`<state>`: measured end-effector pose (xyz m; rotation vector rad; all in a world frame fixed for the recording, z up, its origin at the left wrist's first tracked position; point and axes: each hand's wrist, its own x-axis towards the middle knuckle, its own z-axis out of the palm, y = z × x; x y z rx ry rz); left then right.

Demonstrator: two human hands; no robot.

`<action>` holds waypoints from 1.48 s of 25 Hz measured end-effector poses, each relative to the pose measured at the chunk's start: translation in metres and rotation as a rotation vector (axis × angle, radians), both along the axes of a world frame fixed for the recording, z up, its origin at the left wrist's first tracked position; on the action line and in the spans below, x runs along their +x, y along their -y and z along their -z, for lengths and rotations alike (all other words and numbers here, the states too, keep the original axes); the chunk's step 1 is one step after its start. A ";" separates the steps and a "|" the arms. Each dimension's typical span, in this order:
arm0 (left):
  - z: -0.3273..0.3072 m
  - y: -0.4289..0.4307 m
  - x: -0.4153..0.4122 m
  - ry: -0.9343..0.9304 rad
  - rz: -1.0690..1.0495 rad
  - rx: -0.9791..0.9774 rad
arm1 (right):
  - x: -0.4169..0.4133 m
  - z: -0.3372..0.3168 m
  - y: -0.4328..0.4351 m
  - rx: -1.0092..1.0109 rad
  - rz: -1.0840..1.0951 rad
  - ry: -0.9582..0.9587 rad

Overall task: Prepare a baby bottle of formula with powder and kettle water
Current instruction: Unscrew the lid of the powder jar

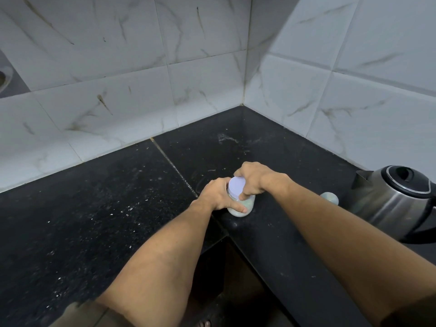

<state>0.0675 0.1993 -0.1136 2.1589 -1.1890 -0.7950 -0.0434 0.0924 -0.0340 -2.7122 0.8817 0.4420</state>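
Observation:
A small clear jar (246,207) with white powder inside stands on the black counter near its inner corner edge. My left hand (218,194) wraps around the jar's body from the left. My right hand (257,179) grips the jar's flat white lid (236,185) from above and the right. A steel electric kettle (398,201) with a black lid and handle stands at the right. Between the jar and the kettle, a pale rounded object (329,198), possibly the baby bottle, shows partly behind my right forearm.
The black speckled counter (106,208) forms an L along two white marble-tiled walls (141,79). White specks are scattered over the left slab. A smear of powder lies near the back corner (224,138). Below the counter's inner edge the floor (236,291) is dark.

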 end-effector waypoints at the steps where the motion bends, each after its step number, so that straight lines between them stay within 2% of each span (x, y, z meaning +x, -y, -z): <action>1: 0.000 0.000 0.000 0.004 0.001 0.001 | 0.001 -0.001 0.000 0.000 -0.023 -0.017; 5: 0.001 0.001 0.000 0.013 0.003 -0.003 | 0.001 0.001 0.003 -0.015 -0.070 -0.036; 10: -0.001 0.001 0.001 0.032 0.010 0.009 | -0.005 0.000 -0.001 -0.026 0.047 0.047; 19: -0.001 0.001 0.000 0.025 0.014 0.024 | 0.000 0.001 -0.003 -0.014 -0.102 -0.056; 24: -0.003 0.001 0.000 0.045 0.024 0.026 | -0.006 -0.001 -0.007 -0.060 -0.002 -0.002; 31: 0.000 0.001 0.001 -0.001 0.012 0.010 | -0.002 -0.003 -0.008 -0.069 -0.151 -0.053; 37: 0.005 0.002 0.003 -0.004 0.016 0.002 | -0.005 -0.003 -0.002 -0.009 -0.122 -0.032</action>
